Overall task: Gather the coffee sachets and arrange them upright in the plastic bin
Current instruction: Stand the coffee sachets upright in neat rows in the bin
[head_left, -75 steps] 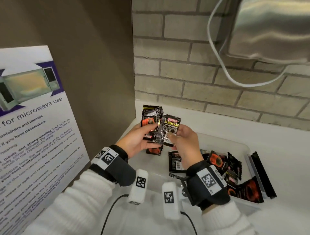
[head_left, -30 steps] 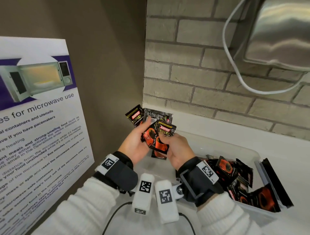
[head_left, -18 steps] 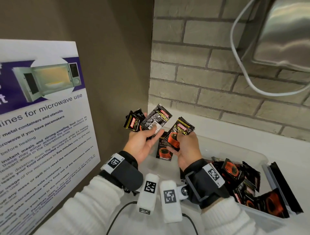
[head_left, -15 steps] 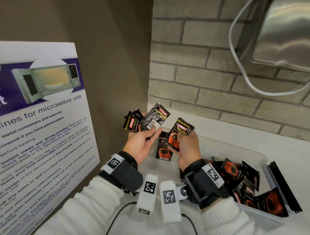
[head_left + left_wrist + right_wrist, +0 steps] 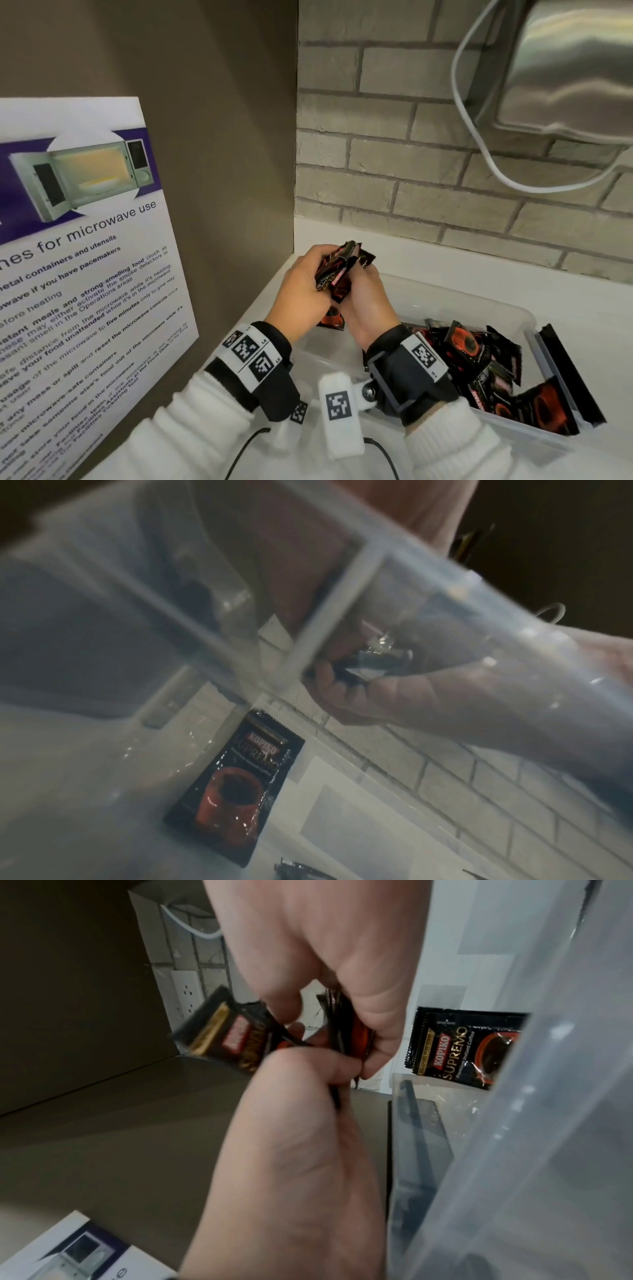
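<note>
Several black sachets (image 5: 486,370) with red cup prints lie jumbled at the right end of the clear plastic bin (image 5: 527,320). Left hand (image 5: 301,294) and right hand (image 5: 368,308) both clasp a bunched stack (image 5: 337,274) above its left end. Right-wrist view alone shows "KOPIKO SUPREMO" on one sachet (image 5: 459,1047), seemingly upright against the bin's wall.
</note>
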